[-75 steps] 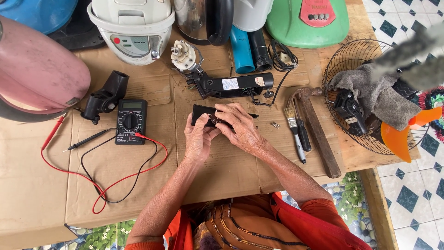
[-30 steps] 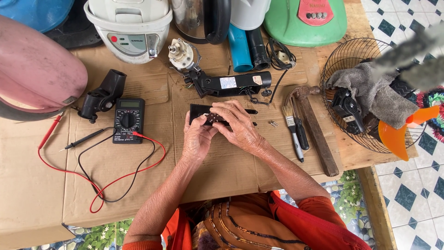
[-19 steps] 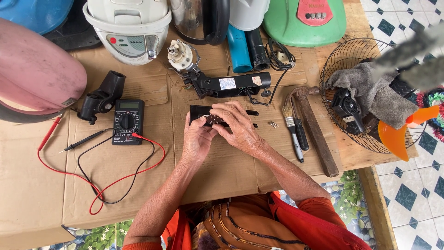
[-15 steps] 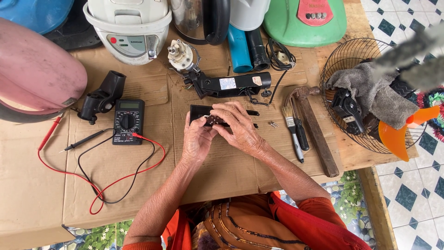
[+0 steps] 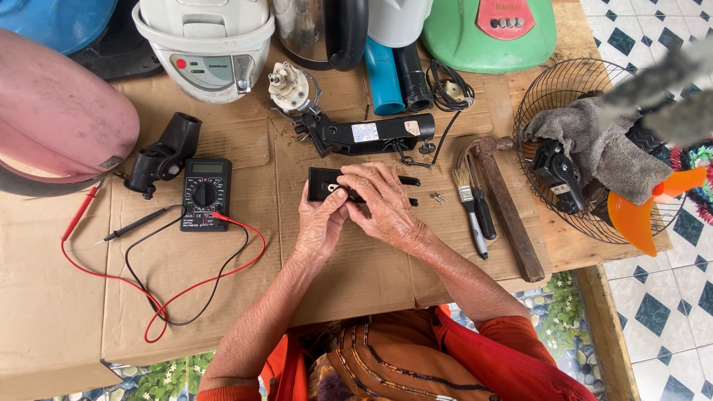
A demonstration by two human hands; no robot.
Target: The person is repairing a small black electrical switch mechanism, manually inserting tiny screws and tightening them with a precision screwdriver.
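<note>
Both hands meet over a small black plastic part [image 5: 324,183] lying on the cardboard-covered table [image 5: 356,275]. My left hand [image 5: 321,223] grips the part's near edge with thumb and fingers. My right hand [image 5: 382,204] lies over its right half, fingers curled on it, hiding most of it. Just beyond the hands lies a long black housing with labels [image 5: 371,134], a small motor [image 5: 291,85] at its left end. Two small screws [image 5: 438,197] rest to the right of my right hand.
A black multimeter [image 5: 205,194] with red and black leads [image 5: 186,289] lies at left, next to a black elbow piece [image 5: 162,157]. A brush [image 5: 468,208], screwdriver [image 5: 483,215] and hammer [image 5: 505,208] lie at right. A wire fan guard [image 5: 594,148] holds a grey rag and orange blade. Appliances line the far edge.
The hands have stayed on the black part with only slight finger shifts. The camera view has drifted a little.
</note>
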